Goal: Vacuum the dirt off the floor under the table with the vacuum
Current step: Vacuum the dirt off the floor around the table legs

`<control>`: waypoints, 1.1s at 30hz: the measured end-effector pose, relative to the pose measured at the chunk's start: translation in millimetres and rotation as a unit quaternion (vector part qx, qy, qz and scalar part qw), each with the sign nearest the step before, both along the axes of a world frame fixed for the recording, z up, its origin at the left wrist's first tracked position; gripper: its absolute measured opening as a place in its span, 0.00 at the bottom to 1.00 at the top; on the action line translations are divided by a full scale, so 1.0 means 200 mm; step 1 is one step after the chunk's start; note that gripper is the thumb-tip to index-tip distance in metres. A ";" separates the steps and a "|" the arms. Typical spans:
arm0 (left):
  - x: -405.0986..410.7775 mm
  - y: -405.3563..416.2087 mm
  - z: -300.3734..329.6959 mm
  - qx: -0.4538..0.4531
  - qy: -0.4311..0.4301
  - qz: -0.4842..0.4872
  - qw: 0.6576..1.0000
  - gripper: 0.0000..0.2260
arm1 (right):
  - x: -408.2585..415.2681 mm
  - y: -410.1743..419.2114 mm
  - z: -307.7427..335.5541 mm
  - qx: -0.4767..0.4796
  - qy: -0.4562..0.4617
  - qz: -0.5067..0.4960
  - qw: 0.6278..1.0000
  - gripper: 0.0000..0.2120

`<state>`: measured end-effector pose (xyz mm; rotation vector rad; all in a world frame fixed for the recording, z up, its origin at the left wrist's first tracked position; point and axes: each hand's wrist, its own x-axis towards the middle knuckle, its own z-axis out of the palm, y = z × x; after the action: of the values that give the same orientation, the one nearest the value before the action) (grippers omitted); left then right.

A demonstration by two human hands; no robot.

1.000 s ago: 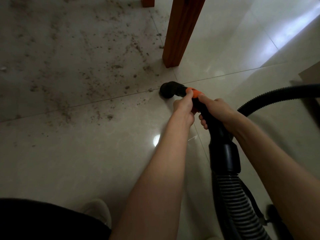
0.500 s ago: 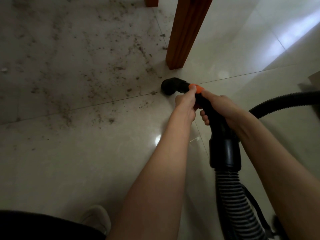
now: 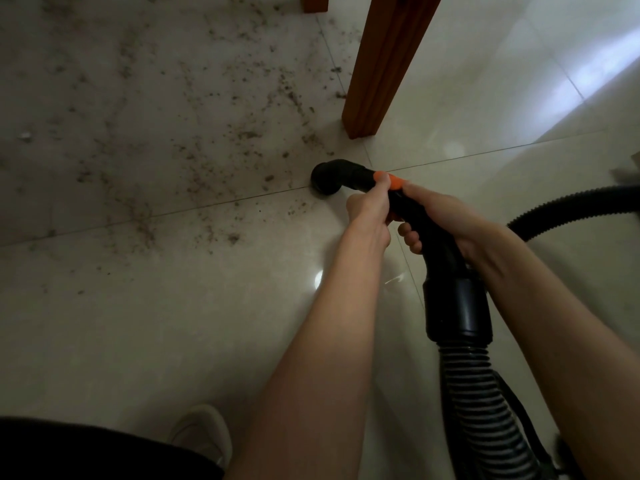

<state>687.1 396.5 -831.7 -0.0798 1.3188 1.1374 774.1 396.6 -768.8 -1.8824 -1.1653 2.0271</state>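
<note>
Both wrapped round the rigid vacuum wand (image 3: 408,206): left hand (image 3: 369,211) near the orange slider (image 3: 389,178), right hand (image 3: 446,220) behind. Light, stiff; trailing ribbed hose (image 3: 485,393) flexes, drags.

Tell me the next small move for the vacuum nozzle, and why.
Probably slide the nozzle left along the tile seam into the dirt. Both hands, left hand and right hand, already grip the wand, and the nozzle sits at the right edge of the scatter, near the table leg, with most debris lying to its left.
</note>
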 end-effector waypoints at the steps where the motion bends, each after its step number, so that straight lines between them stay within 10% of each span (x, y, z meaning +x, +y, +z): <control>1: -0.01 0.00 0.00 0.000 -0.002 0.002 1.000 0.18 | -0.01 0.00 0.00 -0.002 0.000 0.004 1.000 0.21; 33: -0.15 0.20 -0.02 0.008 -0.014 -0.004 1.000 0.16 | -0.17 0.13 -0.10 0.094 -0.020 -0.052 0.994 0.20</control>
<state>656.9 436.2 -836.4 -0.0785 1.2850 1.1361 739.8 422.5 -789.6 -1.8574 -1.1943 1.7675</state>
